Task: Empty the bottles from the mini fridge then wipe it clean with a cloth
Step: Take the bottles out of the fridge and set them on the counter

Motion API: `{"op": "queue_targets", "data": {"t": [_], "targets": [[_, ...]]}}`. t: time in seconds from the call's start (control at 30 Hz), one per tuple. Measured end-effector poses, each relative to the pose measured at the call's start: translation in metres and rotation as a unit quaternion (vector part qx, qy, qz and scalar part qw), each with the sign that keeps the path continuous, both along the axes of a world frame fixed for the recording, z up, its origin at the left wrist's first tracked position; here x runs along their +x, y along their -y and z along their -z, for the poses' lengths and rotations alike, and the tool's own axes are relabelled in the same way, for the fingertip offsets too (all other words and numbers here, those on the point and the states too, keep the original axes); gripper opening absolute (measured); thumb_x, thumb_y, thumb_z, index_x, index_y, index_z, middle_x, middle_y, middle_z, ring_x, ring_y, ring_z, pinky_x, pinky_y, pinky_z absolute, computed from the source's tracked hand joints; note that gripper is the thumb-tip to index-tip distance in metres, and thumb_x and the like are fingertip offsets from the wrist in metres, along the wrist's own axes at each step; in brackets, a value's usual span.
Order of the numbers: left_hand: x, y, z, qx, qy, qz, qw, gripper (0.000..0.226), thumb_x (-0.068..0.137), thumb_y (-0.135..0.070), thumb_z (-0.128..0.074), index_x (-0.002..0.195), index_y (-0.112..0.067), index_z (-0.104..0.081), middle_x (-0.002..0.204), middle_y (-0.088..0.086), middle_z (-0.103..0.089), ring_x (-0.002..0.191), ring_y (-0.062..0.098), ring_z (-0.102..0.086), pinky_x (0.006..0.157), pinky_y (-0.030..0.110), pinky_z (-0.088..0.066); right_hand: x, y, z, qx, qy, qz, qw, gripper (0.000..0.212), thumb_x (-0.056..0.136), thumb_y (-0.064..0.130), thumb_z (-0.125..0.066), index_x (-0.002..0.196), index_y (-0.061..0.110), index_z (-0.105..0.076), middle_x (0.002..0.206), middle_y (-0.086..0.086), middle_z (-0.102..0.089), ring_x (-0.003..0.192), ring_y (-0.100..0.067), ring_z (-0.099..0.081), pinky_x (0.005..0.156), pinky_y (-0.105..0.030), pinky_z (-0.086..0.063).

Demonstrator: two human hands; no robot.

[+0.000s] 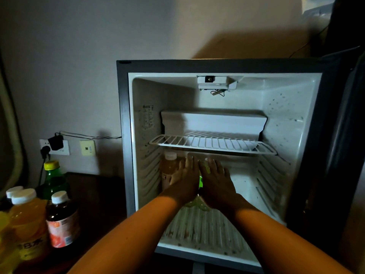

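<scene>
Dim room, dark table at my left carrying bottles already out. Both my hands reach into the open mini fridge, left hand and right hand flat-fingered either side of a green bottle. Behind stands an orange bottle.

Dim room; plain wall behind, socket plate with plugged adapter, dark wooden tabletop left.

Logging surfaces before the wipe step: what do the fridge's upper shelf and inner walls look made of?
Upper shelf: looks like white-coated wire, shown by thin parallel bars with gaps. Inner walls: apparently moulded white plastic, smooth and slightly glossy, with ribbed slots and dark specks.
</scene>
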State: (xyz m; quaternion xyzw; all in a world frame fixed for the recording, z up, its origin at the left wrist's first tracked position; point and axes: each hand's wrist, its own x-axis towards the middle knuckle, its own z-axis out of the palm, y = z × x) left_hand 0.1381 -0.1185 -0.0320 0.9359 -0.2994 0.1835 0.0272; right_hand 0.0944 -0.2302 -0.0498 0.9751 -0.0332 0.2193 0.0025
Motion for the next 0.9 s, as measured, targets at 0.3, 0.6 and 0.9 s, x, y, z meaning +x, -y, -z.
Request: {"op": "queue_targets", "data": {"t": [0.3,0.6,0.9], "targets": [[0.012,0.009,-0.008,-0.07,0.034,0.002,0.997,0.052,0.092,-0.016,-0.054,0.137,0.003,-0.037,0.136,0.025,-0.035,0.123,0.041,-0.04,0.093,0.044,-0.042,0.015,-0.001,-0.012,0.004,0.115,0.038,0.993,0.034,0.06,0.013,-0.08,0.085,-0.001,-0.062,0.092,-0.025,-0.058,0.072,-0.041,-0.059,0.052,-0.038,-0.05],[0.002,0.0,-0.004,-0.134,0.04,-0.001,0.99,0.045,0.099,-0.033,-0.044,0.137,-0.01,-0.036,0.131,0.012,-0.046,0.126,0.031,-0.039,0.086,0.038,-0.044,0.0,-0.008,-0.007,0.013,0.152,0.069,0.986,0.024,0.069,0.026,-0.075,0.081,0.011,-0.061,0.084,-0.018,-0.06,0.06,-0.036,-0.059,0.052,-0.038,-0.048],[-0.034,-0.034,-0.008,-0.228,0.001,-0.031,0.973,0.029,0.093,-0.044,-0.05,0.097,-0.018,-0.063,0.102,0.011,-0.067,0.089,0.035,-0.064,0.065,0.032,-0.042,-0.03,-0.025,0.007,-0.02,0.261,-0.009,0.965,0.015,0.063,0.022,-0.069,0.073,0.019,-0.058,0.061,0.001,-0.059,0.054,-0.025,-0.059,0.065,-0.034,-0.042]]}}
